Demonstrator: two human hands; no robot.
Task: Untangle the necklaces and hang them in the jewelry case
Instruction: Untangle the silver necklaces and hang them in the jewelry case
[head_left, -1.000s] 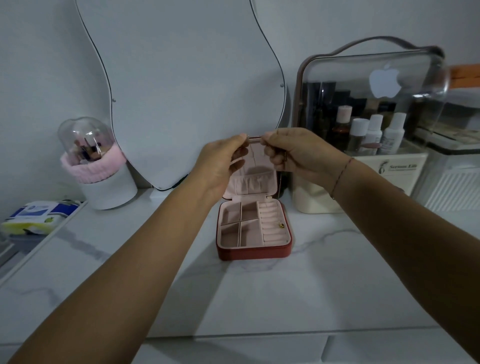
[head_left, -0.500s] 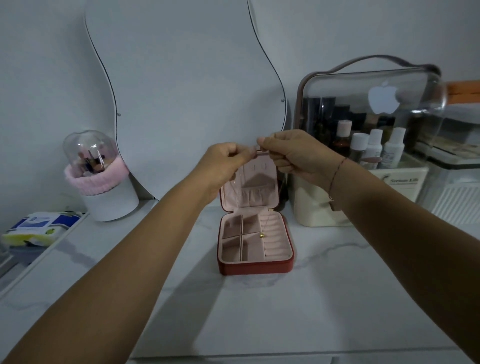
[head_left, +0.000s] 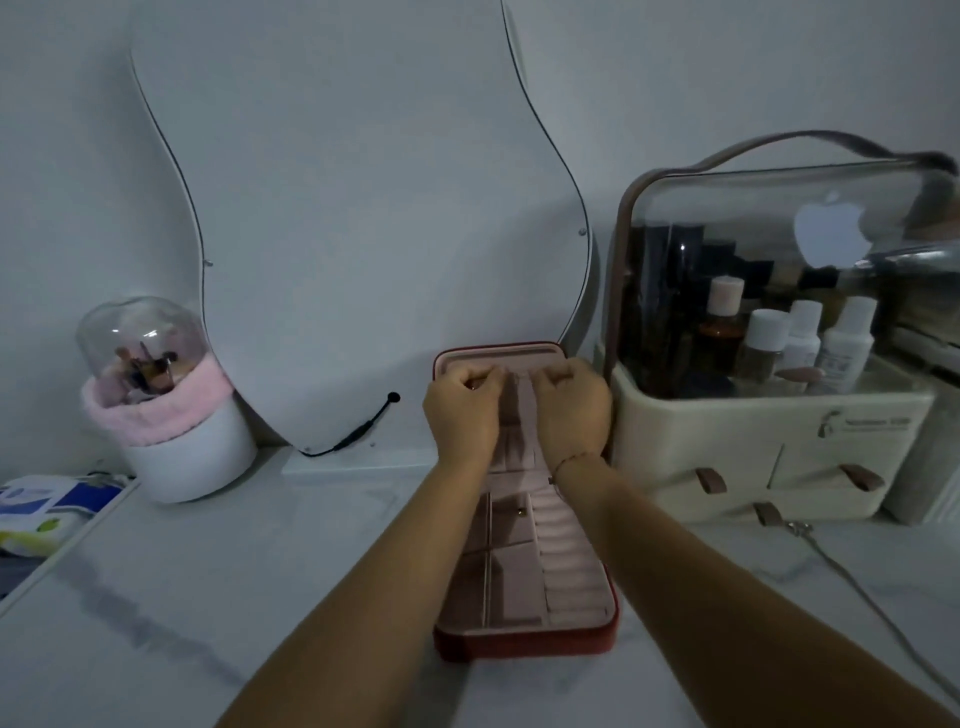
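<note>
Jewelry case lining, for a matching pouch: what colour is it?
Pale pink; the lining shows best in the head view.

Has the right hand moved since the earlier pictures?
Yes. Against the jewelry case lid, the right hand has come down: earlier its fingertips were at the lid's top rim, now it lies below that rim, before the lining.

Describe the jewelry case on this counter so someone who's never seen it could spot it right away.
Find the tall wavy-edged mirror leaning on the wall. Below its right side, on the white marble counter beside the cream cosmetics organizer, sits the jewelry case. It alone is red, open and pink-lined, with left hand and right hand pinching a necklace at its raised lid.
</note>
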